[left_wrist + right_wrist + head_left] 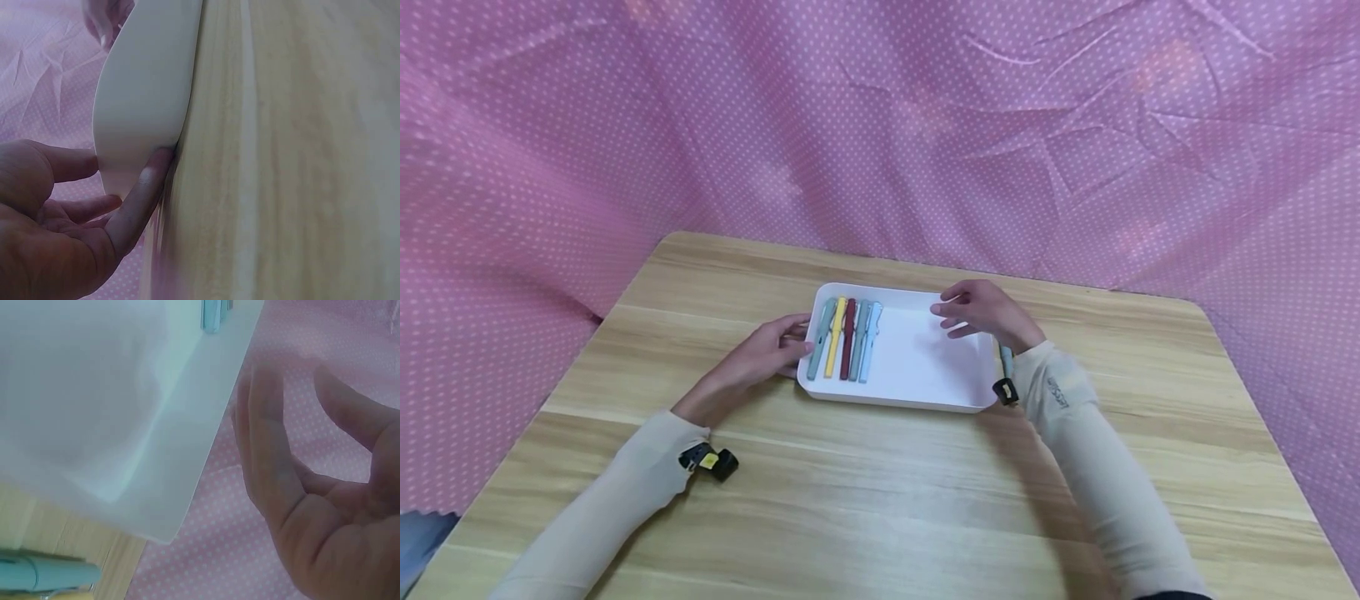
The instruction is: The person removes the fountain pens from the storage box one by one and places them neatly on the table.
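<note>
A shallow white tray [917, 367] lies on the table. Side by side in its left part are a grey-green pen [822, 342], a yellow pen [835, 337], a dark red pen [847, 339], another grey-green pen [860, 342] and a light blue pen [870, 343]. My left hand [772, 348] grips the tray's left end, thumb at the rim and fingers against the outer wall [131, 119]. Over the tray's far right part hovers my right hand [981, 310], fingers loosely bent with nothing between them, as the right wrist view shows.
Just right of the tray, partly hidden by my right wrist, a teal pen [50, 574] lies on the wooden table [865, 492], with something yellow beside it. A pink dotted cloth [880, 150] hangs behind the table and along its sides.
</note>
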`<state>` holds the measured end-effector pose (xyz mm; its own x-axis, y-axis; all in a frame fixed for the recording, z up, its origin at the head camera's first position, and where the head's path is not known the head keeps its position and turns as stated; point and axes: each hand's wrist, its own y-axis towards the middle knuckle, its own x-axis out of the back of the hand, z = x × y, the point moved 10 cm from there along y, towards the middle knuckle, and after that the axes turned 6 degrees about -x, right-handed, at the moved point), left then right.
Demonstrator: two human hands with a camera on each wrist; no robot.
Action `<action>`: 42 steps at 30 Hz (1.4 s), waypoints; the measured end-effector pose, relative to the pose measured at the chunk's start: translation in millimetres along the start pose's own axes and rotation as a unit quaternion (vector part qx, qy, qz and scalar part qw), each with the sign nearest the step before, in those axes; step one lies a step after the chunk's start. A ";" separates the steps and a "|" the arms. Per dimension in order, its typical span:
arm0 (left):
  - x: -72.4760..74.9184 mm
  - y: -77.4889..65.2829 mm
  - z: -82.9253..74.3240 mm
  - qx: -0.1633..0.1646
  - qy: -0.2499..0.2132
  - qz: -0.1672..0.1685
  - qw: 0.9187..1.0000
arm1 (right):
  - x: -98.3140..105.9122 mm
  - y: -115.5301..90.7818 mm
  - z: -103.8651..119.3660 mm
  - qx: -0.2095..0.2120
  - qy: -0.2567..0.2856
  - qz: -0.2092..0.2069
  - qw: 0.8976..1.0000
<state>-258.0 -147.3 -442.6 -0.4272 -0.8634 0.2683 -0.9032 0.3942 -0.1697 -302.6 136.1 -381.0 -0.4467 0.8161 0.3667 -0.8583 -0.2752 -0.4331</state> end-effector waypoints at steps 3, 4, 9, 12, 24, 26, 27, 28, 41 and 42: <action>-0.5 0.4 -1.1 -0.001 0.001 0.002 1.000 | -4.6 3.2 1.0 -0.009 -0.005 -0.001 1.000; -0.3 0.4 -0.9 0.000 0.001 0.001 1.000 | -6.4 4.5 1.2 -0.012 -0.008 -0.001 1.000; 0.2 0.0 0.1 0.001 0.001 0.000 1.000 | -16.7 11.0 3.8 -0.022 -0.019 0.003 1.000; -0.4 0.1 0.0 0.003 0.000 0.000 1.000 | -23.3 14.2 7.0 -0.024 -0.033 0.006 0.999; 0.8 1.6 0.0 0.012 0.004 -0.003 1.000 | -48.8 27.6 14.3 -0.036 -0.081 0.012 0.996; 0.7 1.8 0.6 0.014 0.002 -0.005 1.000 | -53.5 29.9 15.0 -0.039 -0.085 0.013 0.995; 0.8 1.9 0.9 0.014 0.002 -0.005 1.000 | -55.5 31.2 15.5 -0.041 -0.089 0.011 0.995; 0.7 1.8 1.1 0.013 0.001 -0.005 1.000 | -57.7 32.3 16.0 -0.043 -0.090 0.010 0.995; -0.7 0.9 1.0 0.012 -0.009 -0.006 1.000 | -74.9 45.4 15.1 -0.077 -0.124 -0.013 0.989; -0.7 1.2 0.8 0.011 -0.008 -0.006 1.000 | -75.7 46.1 14.9 -0.079 -0.126 -0.014 0.989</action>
<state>-258.7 -146.5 -443.7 -0.4150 -0.8732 0.2555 -0.9073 0.3763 -0.1878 -312.1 54.1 -416.4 -0.4891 0.6645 0.5650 -0.8298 -0.1548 -0.5362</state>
